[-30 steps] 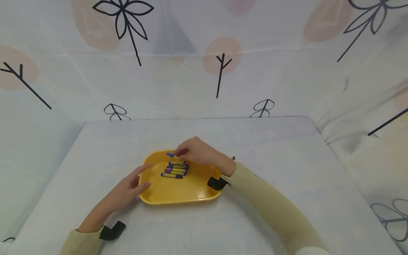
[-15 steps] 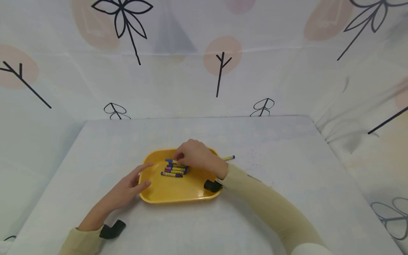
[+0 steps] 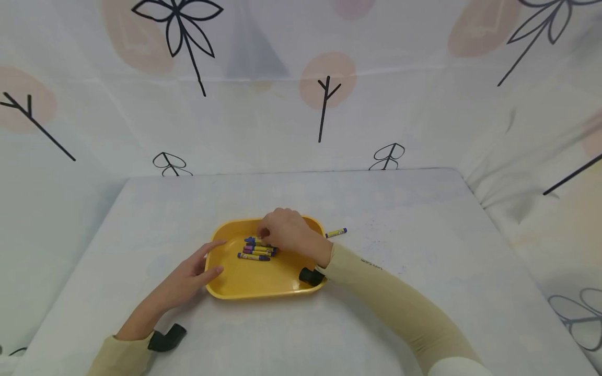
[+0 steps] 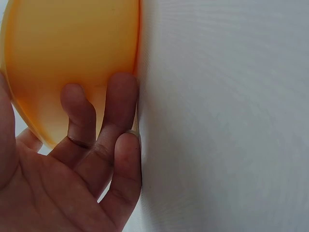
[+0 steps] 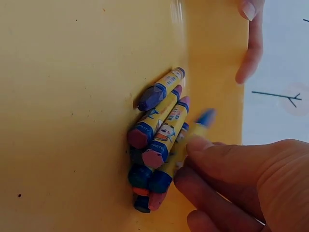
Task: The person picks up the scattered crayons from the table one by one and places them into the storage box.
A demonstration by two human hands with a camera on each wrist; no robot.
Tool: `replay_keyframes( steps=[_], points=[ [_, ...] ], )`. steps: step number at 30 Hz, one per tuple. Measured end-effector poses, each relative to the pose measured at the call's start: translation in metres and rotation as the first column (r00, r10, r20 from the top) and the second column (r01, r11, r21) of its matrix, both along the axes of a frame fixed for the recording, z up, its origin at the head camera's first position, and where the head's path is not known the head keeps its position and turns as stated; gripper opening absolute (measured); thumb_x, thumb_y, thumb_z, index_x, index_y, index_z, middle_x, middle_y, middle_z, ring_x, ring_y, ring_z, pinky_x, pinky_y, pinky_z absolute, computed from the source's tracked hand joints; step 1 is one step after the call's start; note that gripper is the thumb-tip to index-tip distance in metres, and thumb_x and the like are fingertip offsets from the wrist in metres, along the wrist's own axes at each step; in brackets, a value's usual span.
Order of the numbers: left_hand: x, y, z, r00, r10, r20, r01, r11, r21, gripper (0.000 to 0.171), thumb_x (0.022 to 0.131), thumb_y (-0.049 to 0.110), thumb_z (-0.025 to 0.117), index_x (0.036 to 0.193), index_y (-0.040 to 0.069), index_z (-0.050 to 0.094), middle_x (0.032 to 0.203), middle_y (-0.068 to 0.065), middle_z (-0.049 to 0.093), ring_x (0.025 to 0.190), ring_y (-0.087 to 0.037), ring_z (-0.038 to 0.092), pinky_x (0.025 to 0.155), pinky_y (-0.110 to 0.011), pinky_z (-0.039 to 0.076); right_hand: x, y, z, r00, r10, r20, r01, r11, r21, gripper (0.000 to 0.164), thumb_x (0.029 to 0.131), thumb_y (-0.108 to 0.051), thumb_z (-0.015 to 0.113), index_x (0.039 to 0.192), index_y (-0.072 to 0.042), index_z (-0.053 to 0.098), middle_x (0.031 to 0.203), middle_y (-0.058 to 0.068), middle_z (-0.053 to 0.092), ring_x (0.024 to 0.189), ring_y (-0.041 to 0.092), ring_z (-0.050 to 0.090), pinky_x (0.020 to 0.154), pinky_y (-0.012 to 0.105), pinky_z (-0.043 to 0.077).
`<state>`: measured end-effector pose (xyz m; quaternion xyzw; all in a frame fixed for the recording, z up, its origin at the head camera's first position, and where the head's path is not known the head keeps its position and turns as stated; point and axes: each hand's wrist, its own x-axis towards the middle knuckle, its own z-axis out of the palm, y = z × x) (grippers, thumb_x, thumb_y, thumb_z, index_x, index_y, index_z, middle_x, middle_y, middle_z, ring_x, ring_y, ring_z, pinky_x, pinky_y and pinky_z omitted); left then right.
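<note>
A yellow tray lies on the table, holding a small pile of oil pastels in yellow wrappers with blue bands. My right hand is over the pile, pinching a blue-tipped oil pastel between thumb and fingers. That pastel lies along the pile's edge, beside the others. At the tray's left end, my left hand holds the rim. Its thumb and index finger reach over the inside, while its other fingers curl against the outer side in the left wrist view.
One loose oil pastel lies on the white table cover just right of the tray. Patterned cloth hangs behind and at the sides. A dark wrist mount on the right sleeve overlaps the tray's front right corner.
My right hand has come down toward the pile, bringing the blue oil pastel from above the tray's back to the pile. My left hand has stayed at the rim.
</note>
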<state>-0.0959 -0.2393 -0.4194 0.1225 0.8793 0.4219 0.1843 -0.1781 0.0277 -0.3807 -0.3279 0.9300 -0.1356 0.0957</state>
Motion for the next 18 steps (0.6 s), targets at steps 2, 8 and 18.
replay_keyframes(
  steps=[2, 8, 18],
  points=[
    [0.000, 0.000, 0.001, 1.000, 0.005, 0.000, -0.005, 1.000, -0.008, 0.059, 0.100, 0.036, 0.061, 0.152, 0.028, 0.035, 0.101, -0.010, 0.053, 0.081, -0.023, 0.054, 0.067, -0.032, 0.043, 0.000, 0.000, 0.000, 1.000, -0.004, 0.006, 0.004, 1.000, -0.008, 0.012, 0.094, -0.027, 0.072, 0.104, -0.023, 0.078, 0.089, -0.011, 0.070, 0.073, 0.003, 0.058, 0.065, 0.021, 0.047],
    [-0.001, 0.001, 0.003, 1.000, 0.017, 0.013, -0.016, 1.000, -0.021, 0.059, 0.100, 0.036, 0.061, 0.152, 0.026, 0.035, 0.091, -0.009, 0.052, 0.079, -0.023, 0.052, 0.066, -0.032, 0.042, -0.004, 0.004, 0.002, 0.996, -0.008, 0.088, 0.018, 0.993, -0.113, 0.014, 0.092, -0.022, 0.074, 0.105, -0.020, 0.078, 0.096, -0.009, 0.072, 0.084, 0.004, 0.062, 0.072, 0.022, 0.049],
    [-0.001, 0.002, 0.004, 1.000, 0.012, 0.014, -0.012, 1.000, -0.021, 0.058, 0.100, 0.034, 0.061, 0.152, 0.025, 0.035, 0.089, -0.008, 0.053, 0.078, -0.023, 0.053, 0.065, -0.031, 0.043, -0.013, 0.028, 0.022, 0.965, 0.027, 0.259, 0.073, 0.927, -0.368, 0.018, 0.091, -0.010, 0.074, 0.109, -0.010, 0.077, 0.099, -0.007, 0.073, 0.092, 0.005, 0.066, 0.080, 0.021, 0.051]
  ],
)
